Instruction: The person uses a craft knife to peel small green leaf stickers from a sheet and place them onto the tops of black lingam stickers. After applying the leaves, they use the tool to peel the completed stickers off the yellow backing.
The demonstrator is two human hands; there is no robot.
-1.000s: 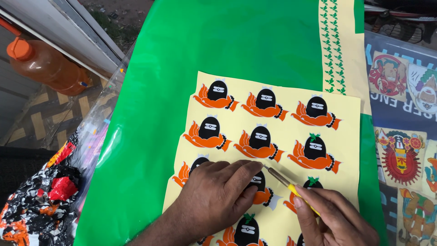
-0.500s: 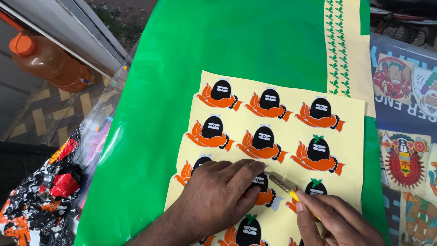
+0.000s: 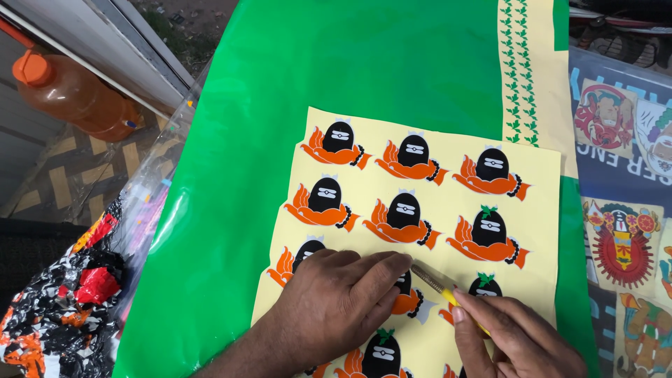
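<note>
In the lower centre of the frame the left hand (image 3: pixel 336 308) lies palm down on a pale yellow sticker sheet (image 3: pixel 532 182), fingers (image 3: pixel 381 269) together and stretched flat towards the right, pressing the sheet and clamped on nothing. Their tips end just beside the metal tip of a thin craft knife (image 3: pixel 441 287) — the tool sits between the two hands, right of the left fingertips and up-left of the right hand (image 3: pixel 514 339).

The right hand, at the lower right, has its fingers closed around the knife's yellow handle, pinching it like a pen. The knife's long axis runs on a diagonal: handle low and to the right, buried in the hand, tip pointing up and to the left, onto the sheet near a sticker (image 3: pixel 409 297) half hidden under the left fingers. Whether the tip actually touches the paper cannot be told.

The sheet carries rows of like stickers — black domes cupped in orange hands — and lies on a glossy green vinyl sheet (image 3: pixel 350 77) spread over the counter. A yellow strip with small green leaf shapes (image 3: pixel 521 77) runs down the upper right. Colourful printed pictures (image 3: pixel 619 245) lie along the right edge. An orange plastic jug (image 3: pixel 70 91) stands at the upper left, and crumpled black, white and red scraps (image 3: pixel 63 301) sit at the lower left.
</note>
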